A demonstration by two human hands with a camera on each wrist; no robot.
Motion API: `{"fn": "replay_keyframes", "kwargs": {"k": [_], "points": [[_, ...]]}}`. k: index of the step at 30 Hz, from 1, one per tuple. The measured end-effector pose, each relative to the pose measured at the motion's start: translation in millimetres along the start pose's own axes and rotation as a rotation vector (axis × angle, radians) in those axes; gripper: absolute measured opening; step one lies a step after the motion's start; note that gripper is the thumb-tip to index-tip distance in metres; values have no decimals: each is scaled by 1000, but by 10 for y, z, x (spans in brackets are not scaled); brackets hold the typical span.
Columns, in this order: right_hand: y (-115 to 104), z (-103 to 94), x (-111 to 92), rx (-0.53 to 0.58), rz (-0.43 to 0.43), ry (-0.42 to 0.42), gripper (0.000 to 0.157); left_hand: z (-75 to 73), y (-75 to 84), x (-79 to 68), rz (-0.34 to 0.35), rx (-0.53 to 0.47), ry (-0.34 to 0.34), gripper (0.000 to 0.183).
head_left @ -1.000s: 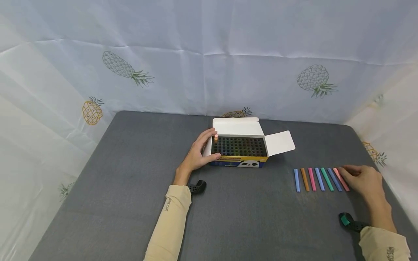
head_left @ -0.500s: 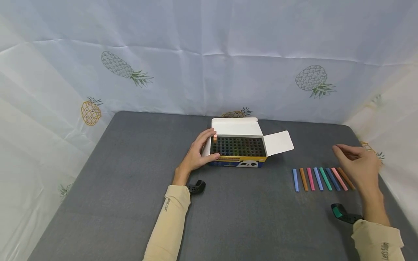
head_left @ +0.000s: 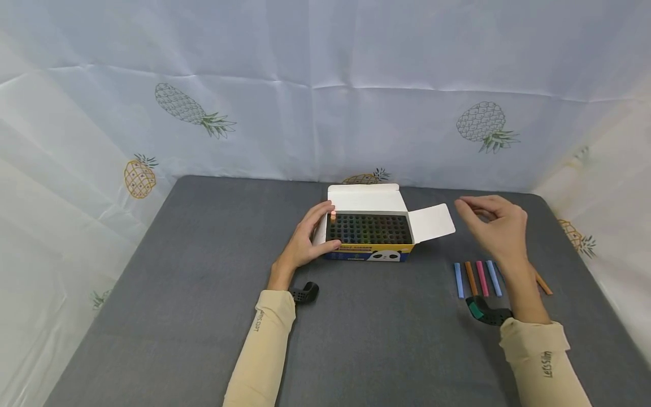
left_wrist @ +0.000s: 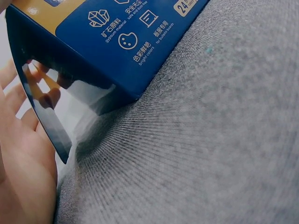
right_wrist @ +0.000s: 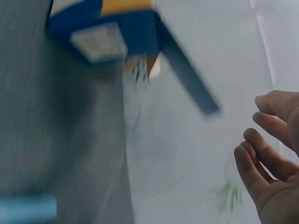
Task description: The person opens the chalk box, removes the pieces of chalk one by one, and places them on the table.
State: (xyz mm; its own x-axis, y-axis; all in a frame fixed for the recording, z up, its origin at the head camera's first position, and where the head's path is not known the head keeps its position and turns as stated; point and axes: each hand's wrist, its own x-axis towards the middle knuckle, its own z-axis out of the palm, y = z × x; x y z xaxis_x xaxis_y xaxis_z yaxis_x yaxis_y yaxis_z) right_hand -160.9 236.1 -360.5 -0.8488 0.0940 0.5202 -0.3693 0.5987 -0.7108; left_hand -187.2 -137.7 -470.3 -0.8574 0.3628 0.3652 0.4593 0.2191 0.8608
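In the head view a chalk box (head_left: 376, 249) stands with its lid and side flaps folded open, showing a dark grid of holes. One peach chalk stick (head_left: 333, 216) pokes up at its back left corner. My left hand (head_left: 304, 244) holds the box's left end, thumb at the front edge and fingers toward the back. My right hand (head_left: 495, 226) hovers right of the box's white flap (head_left: 432, 223), fingers loosely bent with nothing between them. Below it lies a row of chalk sticks, including a pink one (head_left: 482, 278) and a brown one (head_left: 543, 282); my right forearm hides some.
The grey table (head_left: 203, 254) meets a pineapple-print curtain (head_left: 285, 124) along its back. A light blue chalk stick (right_wrist: 28, 208) shows blurred in the right wrist view. Black wrist cameras sit on both wrists.
My right hand has let go of a brown chalk stick at the row's right end, then lifted and moved left toward the box. The left hand keeps its place on the box.
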Motion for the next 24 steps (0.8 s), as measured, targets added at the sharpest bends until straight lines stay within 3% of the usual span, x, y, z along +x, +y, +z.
{"fn": "replay_keyframes", "kwargs": {"k": [9, 16, 24], "points": [[-336, 525, -2, 7, -95, -119, 16, 9, 12, -1, 15, 6, 8, 93], [-551, 952, -34, 47, -120, -236, 17, -1, -3, -5, 22, -16, 5, 86], [-764, 1398, -107, 86, -164, -358, 19, 17, -8, 0, 9, -7, 7, 101]]}}
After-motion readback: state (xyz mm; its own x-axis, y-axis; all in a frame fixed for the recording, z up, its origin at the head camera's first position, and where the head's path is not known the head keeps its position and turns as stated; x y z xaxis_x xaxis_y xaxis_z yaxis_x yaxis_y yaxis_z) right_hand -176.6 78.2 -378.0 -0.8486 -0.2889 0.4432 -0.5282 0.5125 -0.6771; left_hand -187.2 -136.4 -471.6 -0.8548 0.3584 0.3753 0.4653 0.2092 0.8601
